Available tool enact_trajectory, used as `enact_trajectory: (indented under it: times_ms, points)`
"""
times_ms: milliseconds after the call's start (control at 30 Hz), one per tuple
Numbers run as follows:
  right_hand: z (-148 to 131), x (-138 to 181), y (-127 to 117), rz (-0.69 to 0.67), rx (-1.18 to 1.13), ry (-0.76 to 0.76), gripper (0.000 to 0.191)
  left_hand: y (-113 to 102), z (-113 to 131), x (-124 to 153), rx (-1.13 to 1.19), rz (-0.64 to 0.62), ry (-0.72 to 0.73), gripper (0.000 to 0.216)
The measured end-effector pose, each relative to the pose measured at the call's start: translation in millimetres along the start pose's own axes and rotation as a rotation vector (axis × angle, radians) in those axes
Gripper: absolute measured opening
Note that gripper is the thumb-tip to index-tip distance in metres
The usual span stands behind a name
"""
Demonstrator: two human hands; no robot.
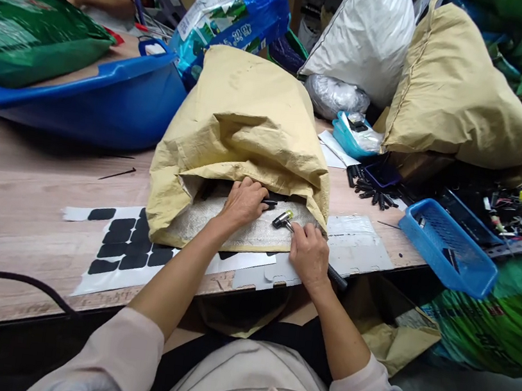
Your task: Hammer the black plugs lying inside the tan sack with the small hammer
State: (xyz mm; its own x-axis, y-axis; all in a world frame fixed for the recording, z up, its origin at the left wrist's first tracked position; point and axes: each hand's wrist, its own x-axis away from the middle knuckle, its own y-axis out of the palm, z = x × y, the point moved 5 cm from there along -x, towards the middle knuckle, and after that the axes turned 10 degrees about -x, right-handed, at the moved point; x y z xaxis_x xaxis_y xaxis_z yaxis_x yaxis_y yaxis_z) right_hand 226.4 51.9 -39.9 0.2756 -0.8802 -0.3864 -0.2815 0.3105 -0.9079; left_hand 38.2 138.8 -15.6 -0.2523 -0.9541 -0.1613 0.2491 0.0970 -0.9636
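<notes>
A large tan paper sack (259, 104) lies on the table with its mouth facing me, showing a white woven lining (204, 220). At that mouth my left hand (244, 201) is closed, its fingers bent over small black pieces (269, 203) whose kind I cannot make out. My right hand (310, 254) grips a small mallet by its handle (337, 277), just right of the left hand. The mallet's head (283, 219), dark with a yellowish face, rests over the lining.
A sheet of black rounded stickers (122, 244) and flattened grey cardboard (356, 244) lie partly under the sack. A big blue tub (124, 98) stands left. A blue basket (448, 248) sits at the right edge. Behind are a white sack (366, 35), another tan sack (464, 94) and a person's arm (106, 2).
</notes>
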Motion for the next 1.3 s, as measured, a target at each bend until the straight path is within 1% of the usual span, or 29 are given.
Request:
enact_trajectory:
  times_ms: [67, 133, 200, 300, 367, 467, 567, 667, 933, 1100, 1300]
  points:
    - [0, 0, 1, -0.001, -0.001, 0.001, 0.032, -7, -6, 22, 0.054, -0.006, 0.007, 0.01]
    - [1, -1, 1, 0.001, -0.004, 0.001, 0.033, -8, -11, 47, 0.13, -0.017, 0.037, 0.012]
    - [3, -2, 1, 0.002, -0.016, 0.0, 0.033, -2, -14, 68, 0.213, -0.038, 0.055, 0.013]
    - [6, -3, 0, -0.001, -0.074, 0.0, 0.033, 13, -20, 84, 0.312, -0.026, -0.015, 0.016]
    - [8, -2, -5, 0.012, -0.15, 0.005, 0.035, 20, -22, 86, 0.351, 0.012, -0.055, 0.018]
    - [4, 3, -15, 0.05, -0.34, 0.012, 0.037, 23, -23, 83, 0.388, 0.038, -0.061, 0.018]
    - [-7, 10, -23, 0.049, -0.569, -0.009, 0.037, 22, -23, 82, 0.396, 0.041, -0.066, 0.017]
    - [-20, 13, -24, 0.024, -0.682, -0.031, 0.036, 21, -22, 84, 0.391, 0.049, -0.062, 0.016]
    - [-35, 11, -24, 0.042, -0.714, -0.085, 0.036, 20, -19, 86, 0.405, 0.072, -0.008, 0.018]
    - [-44, 12, -27, 0.051, -0.69, -0.13, 0.038, 22, -22, 85, 0.417, 0.069, -0.011, 0.017]
    - [-48, 13, -15, -0.019, -0.566, -0.139, 0.04, 21, -21, 85, 0.408, 0.057, 0.028, 0.012]
